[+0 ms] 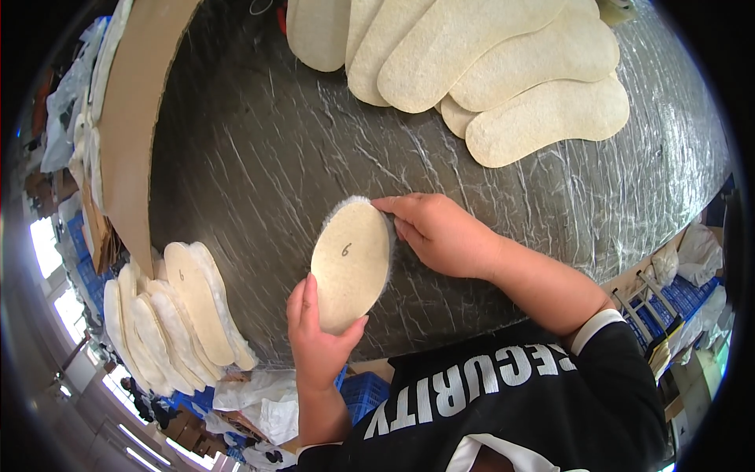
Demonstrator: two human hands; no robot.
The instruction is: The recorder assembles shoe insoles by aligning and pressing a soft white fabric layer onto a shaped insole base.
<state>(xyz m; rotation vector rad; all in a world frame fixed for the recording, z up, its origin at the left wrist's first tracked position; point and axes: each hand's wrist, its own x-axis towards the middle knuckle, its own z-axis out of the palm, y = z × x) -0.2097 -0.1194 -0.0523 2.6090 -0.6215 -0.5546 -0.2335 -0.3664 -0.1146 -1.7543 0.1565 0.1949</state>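
A cream insole [350,252] with a fluffy edge and a handwritten mark stands between my hands over the dark table. My left hand [318,315] grips its lower end, thumb on one side and fingers on the other. With the fingertips of my right hand [432,228], I touch its upper right edge; the fingers are bent together and partly hidden. At the far side of the table, several cream insoles [550,118] lie fanned out and overlapping. Another group of fleecy insoles [197,303] lies at the left edge.
The table [259,157] has a dark, wrinkled plastic cover. A tall cardboard sheet [145,118] stands along its left side. Below the near edge are blue crates [366,393] and white plastic bags [263,405]. A metal rack [649,307] and more bags are at the right.
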